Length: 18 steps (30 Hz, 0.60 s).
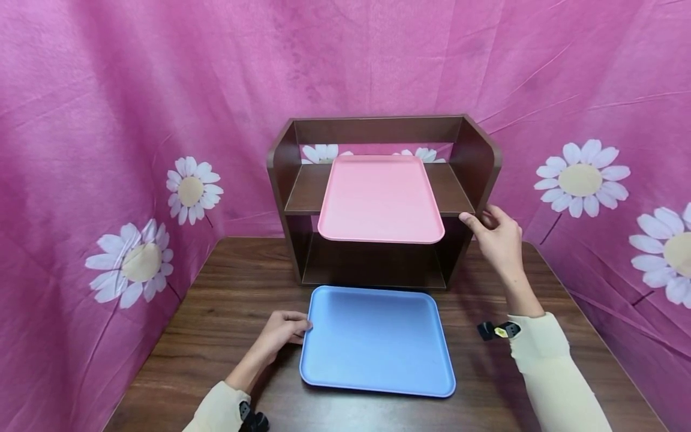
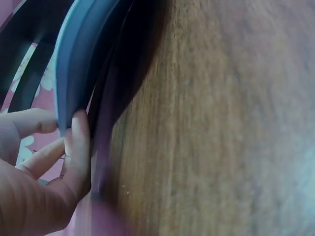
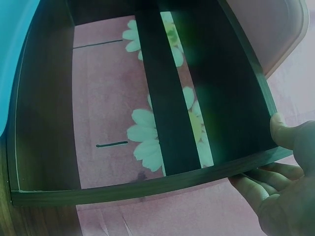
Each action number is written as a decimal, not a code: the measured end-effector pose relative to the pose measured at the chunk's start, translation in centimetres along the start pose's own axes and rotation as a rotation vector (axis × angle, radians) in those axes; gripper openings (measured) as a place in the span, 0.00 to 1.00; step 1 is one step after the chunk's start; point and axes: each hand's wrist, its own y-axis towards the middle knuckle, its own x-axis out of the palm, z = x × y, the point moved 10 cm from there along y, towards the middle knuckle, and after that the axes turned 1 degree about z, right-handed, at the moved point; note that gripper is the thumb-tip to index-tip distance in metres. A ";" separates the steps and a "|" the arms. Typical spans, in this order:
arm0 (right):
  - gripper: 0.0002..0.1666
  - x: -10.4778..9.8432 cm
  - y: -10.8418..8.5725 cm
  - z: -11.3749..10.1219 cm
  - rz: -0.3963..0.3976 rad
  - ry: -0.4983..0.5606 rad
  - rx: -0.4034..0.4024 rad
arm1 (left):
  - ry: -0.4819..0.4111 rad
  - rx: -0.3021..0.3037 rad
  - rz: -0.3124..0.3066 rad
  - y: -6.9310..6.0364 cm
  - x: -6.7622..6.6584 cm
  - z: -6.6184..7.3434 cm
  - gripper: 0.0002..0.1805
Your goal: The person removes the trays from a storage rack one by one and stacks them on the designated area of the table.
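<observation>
Pale sleeves [image 1: 561,378] cover 2 forearms that enter from the bottom, and near each wrist sits a small black device [image 1: 496,330]. Between the forearms is a blue tray [image 1: 375,342], over the brown wooden table [image 1: 227,288], just in front of a dark brown shelf [image 1: 477,159]. Its inside faces upward; whether its whole underside touches the wood, I cannot tell.

At the left edge of this tray, the left hand [image 1: 282,332] pinches the rim between thumb and fingers, and the left wrist view shows the fingertips close against it. The right hand [image 1: 499,240] is higher, at the right side panel of the shelf. It grips the front edge of this panel: the thumb lies near the end of the middle board [image 1: 309,189], while the other fingers go around the outer side.

On the middle board rests a pink tray [image 1: 382,201], and its near part projects forward over the lower compartment. Behind everything hangs a pink curtain [image 1: 243,78] with large white flowers; 2 of them show on the left and 2 on the right, and others are partly visible through the back of the shelf.
</observation>
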 end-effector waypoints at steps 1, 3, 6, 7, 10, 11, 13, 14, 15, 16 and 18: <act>0.28 0.0 0.0 0.0 -0.002 0.002 0.000 | 0.012 0.001 0.006 -0.1 0.0 0.1 0.17; 0.28 0.0 -0.1 0.0 -0.002 0.004 0.004 | 0.035 0.011 0.011 -0.1 0.0 0.4 0.15; 0.28 0.0 -0.1 -0.1 0.005 0.003 0.007 | 0.061 0.020 0.020 -0.3 0.0 0.8 0.12; 0.28 0.0 -0.1 -0.1 0.006 0.005 0.009 | 0.071 0.028 0.023 -0.2 0.0 0.9 0.12; 0.28 0.0 -0.1 0.0 0.004 0.004 0.014 | 0.098 0.038 0.041 -0.1 -0.1 0.9 0.10; 0.28 0.1 -0.1 0.0 0.002 0.005 0.015 | 0.107 0.041 0.048 -0.1 -0.1 1.0 0.09; 0.28 0.1 0.0 0.0 -0.005 0.010 0.017 | 0.121 0.044 0.061 0.0 -0.2 1.0 0.08; 0.28 0.1 0.0 0.1 -0.007 0.013 0.017 | 0.127 0.039 0.067 0.1 -0.2 1.0 0.07; 0.29 0.2 0.0 0.1 -0.009 0.019 0.018 | 0.135 0.035 0.074 0.1 -0.3 1.0 0.06; 0.29 0.2 0.0 0.1 -0.011 0.024 0.019 | 0.142 0.032 0.078 0.1 -0.3 1.0 0.05; 0.29 0.2 0.0 0.1 -0.010 0.030 0.021 | 0.158 0.023 0.085 0.2 -0.4 1.0 0.04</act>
